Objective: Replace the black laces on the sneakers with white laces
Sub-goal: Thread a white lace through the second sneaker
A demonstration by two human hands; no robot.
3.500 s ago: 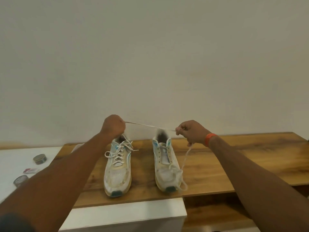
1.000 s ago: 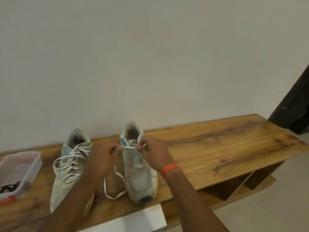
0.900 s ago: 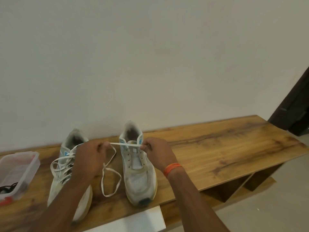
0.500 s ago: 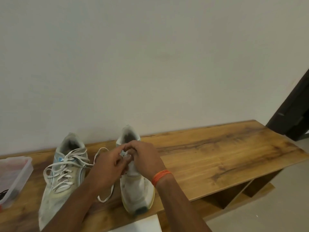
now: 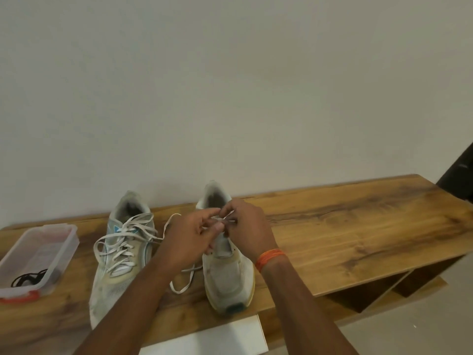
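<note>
Change: both hands are closing back in over the right sneaker (image 5: 225,262) after stretching the white lace (image 5: 179,285) wide a moment ago.
Meaning: probably threading the next eyelet; the left sneaker (image 5: 120,252) is already sitting laced.
Left hand (image 5: 190,239): pinching the lace at the tongue.
Right hand (image 5: 245,226): pinching the lace tip, fingers curled.
Place: both sneakers are resting on the wooden bench (image 5: 345,231).
Axis: heels pointing to the wall, toes toward the person.
Black laces (image 5: 28,276): lying in the plastic box (image 5: 15,254) at left.

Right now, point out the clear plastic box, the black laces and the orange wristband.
clear plastic box (image 5: 55,234): head view, far rim.
black laces (image 5: 28,276): head view, coiled bundle.
orange wristband (image 5: 270,258): head view, band's top.
</note>
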